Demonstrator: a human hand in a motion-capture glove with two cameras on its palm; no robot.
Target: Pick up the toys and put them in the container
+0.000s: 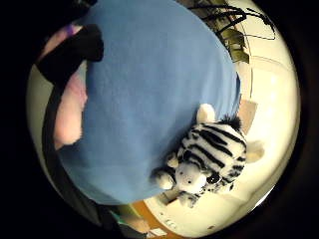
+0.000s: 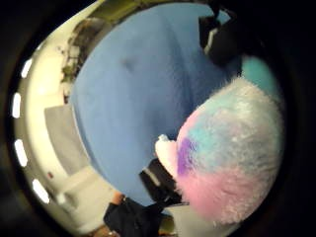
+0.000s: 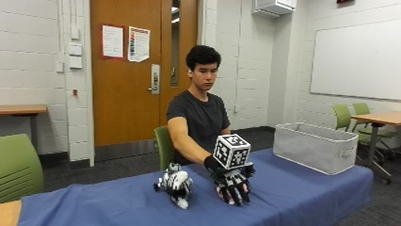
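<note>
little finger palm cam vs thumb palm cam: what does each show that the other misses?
Only the little finger side view shows the zebra plush, lying on the blue tablecloth. Only the thumb side view shows the fur colours of the fluffy pastel plush, pink, purple and teal, close to the palm. Both share the tablecloth, a bit of that pastel plush, and the glove's black straps at the edge.

Gloved right hand point(image 3: 232, 184) lowered, palm down, fingers curled closed; arm extended forward from shoulder.

even indoor light | palm views soft, dark-rimmed | mild blur
</note>
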